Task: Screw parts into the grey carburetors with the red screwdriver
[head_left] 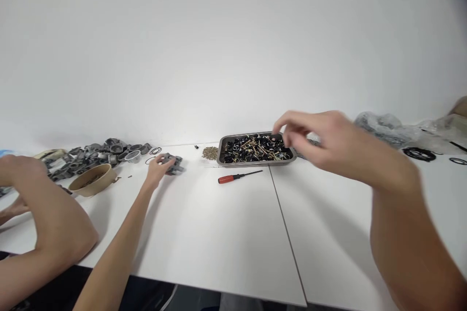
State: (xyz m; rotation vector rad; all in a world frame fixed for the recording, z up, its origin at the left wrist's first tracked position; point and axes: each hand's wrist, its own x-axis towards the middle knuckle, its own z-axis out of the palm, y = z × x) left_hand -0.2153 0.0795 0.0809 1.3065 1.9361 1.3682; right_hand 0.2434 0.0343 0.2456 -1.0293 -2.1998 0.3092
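My left hand [156,171] is closed around a grey molded plastic part [175,164] and holds it at the table surface, left of the middle. Over the right end of a dark metal tray [221,155] hovers my right hand [317,138], slightly blurred. Its fingers curve downward with the tips apart, and nothing shows between them. Inside the tray lie many small black fittings and brass-coloured screws [255,148]. A red-handled screwdriver [226,179] rests on the table in front of the tray, its shaft pointing right.
Small brass pieces [209,153] lie left of the tray. Farther left are a clear cup [133,156], a tan bowl [105,180] and a heap of grey parts [98,153]. A co-worker's arm [54,214] reaches in at left. Black rings [419,154] and plastic bags [379,126] lie right.
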